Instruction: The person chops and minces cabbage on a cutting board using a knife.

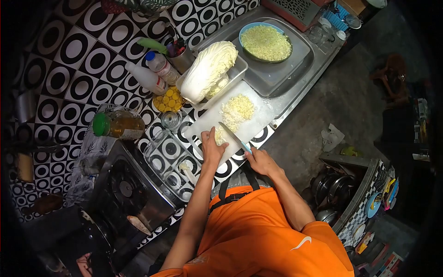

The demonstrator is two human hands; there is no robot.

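A white cutting board [259,120] lies under the left hand [212,147], a large cabbage [207,71] beyond it, chopped cabbage [238,110] nearer. This hand is half curled, any hold unclear; the right hand [261,161] is wrapped round the knife [234,138].

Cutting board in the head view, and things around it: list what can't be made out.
All in the head view:
Knife handle: mostly covered by the right hand.
Anything beneath the left hand: covered by it.
Bottom of the container: largely hidden by the cabbage head.
Wording on the white bottle: too small.
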